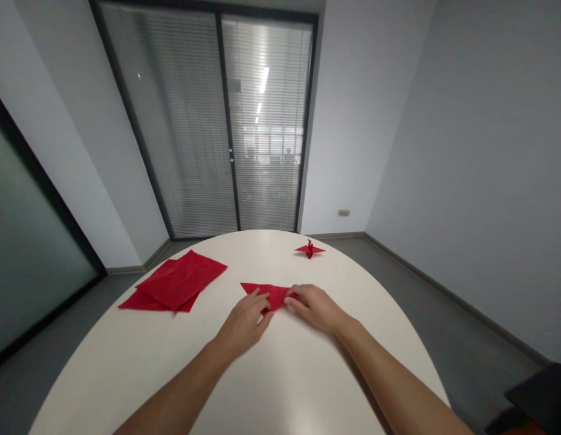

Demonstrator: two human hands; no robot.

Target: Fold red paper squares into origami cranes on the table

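A sheet of red paper folded into a triangle [277, 295] lies on the white table in front of me, its long edge on the far side and a point towards me. My left hand [248, 317] rests on its left part, fingers spread across the surface and the thumb by the near point. At the right end, my right hand [313, 305] has thumb and fingers closed around the paper's edge, hiding that corner. Beyond my right hand stands a small folded red paper crane [310, 249] with its wings out.
Several red paper sheets [183, 281] lie overlapping on the left of the round white table [280, 374]. Past the table's far edge is a glass partition with blinds [266, 181]. A dark object [543, 399], partly out of view, is at the lower right.
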